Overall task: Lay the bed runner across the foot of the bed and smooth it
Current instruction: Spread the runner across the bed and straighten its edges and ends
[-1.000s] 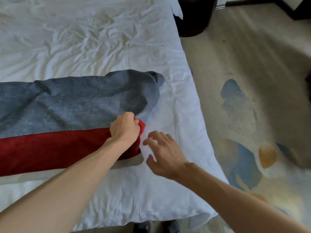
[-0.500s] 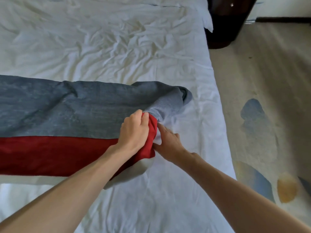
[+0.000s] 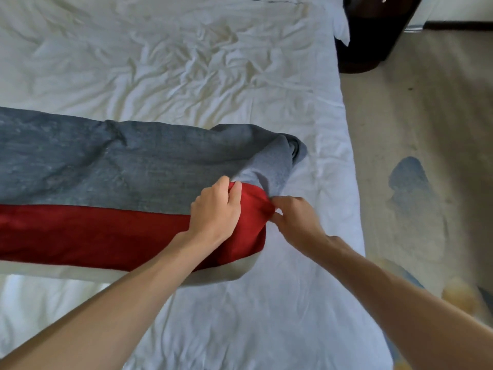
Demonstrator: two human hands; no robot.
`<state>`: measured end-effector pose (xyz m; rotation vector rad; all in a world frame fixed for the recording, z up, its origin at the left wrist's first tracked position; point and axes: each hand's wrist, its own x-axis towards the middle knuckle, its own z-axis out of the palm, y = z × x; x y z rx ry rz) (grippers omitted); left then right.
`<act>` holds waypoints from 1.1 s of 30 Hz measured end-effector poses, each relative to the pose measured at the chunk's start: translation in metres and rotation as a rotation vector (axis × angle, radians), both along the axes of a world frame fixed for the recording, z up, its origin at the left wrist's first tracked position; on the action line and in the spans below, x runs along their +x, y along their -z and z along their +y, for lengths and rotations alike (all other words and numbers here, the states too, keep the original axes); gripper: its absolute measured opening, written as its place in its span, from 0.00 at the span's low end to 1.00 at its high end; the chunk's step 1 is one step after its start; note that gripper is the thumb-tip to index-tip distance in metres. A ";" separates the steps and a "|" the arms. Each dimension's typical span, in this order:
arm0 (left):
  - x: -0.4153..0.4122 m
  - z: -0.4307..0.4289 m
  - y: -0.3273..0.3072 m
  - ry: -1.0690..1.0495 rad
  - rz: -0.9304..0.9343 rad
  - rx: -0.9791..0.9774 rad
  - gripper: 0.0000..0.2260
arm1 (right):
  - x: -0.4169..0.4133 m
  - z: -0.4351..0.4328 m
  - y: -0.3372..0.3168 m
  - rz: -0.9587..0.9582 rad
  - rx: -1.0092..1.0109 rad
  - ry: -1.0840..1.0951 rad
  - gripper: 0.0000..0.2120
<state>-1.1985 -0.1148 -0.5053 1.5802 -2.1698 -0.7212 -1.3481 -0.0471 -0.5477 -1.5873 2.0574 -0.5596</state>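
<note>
The bed runner (image 3: pixel 112 182) stretches from the left edge across the white bed (image 3: pixel 186 62). It has a grey-blue band on the far side, a red band nearer me and a white underside showing along the near edge. Its right end is bunched and folded short of the bed's right side. My left hand (image 3: pixel 216 209) grips the red fabric at that end, fingers curled over the fold. My right hand (image 3: pixel 296 217) pinches the red edge just to the right of it.
The white sheet is creased all over. The bed's right edge (image 3: pixel 352 182) drops to a beige carpet (image 3: pixel 426 129) with blue and yellow patches. A dark piece of furniture (image 3: pixel 373 30) stands at the far right corner.
My right hand came in from the bare sheet and took hold of the red edge. The left hand kept its grip. The view shifted so the runner's end sits further right.
</note>
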 end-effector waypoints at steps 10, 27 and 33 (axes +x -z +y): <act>-0.039 0.031 -0.005 0.140 -0.249 -0.182 0.13 | -0.055 0.035 -0.026 0.448 -0.039 -0.137 0.20; -0.053 0.047 0.001 0.082 -0.014 -0.030 0.05 | -0.049 0.039 -0.004 -0.179 0.072 0.069 0.13; -0.031 0.047 -0.012 0.103 0.155 -0.003 0.05 | -0.017 0.016 -0.001 -0.260 0.138 0.021 0.07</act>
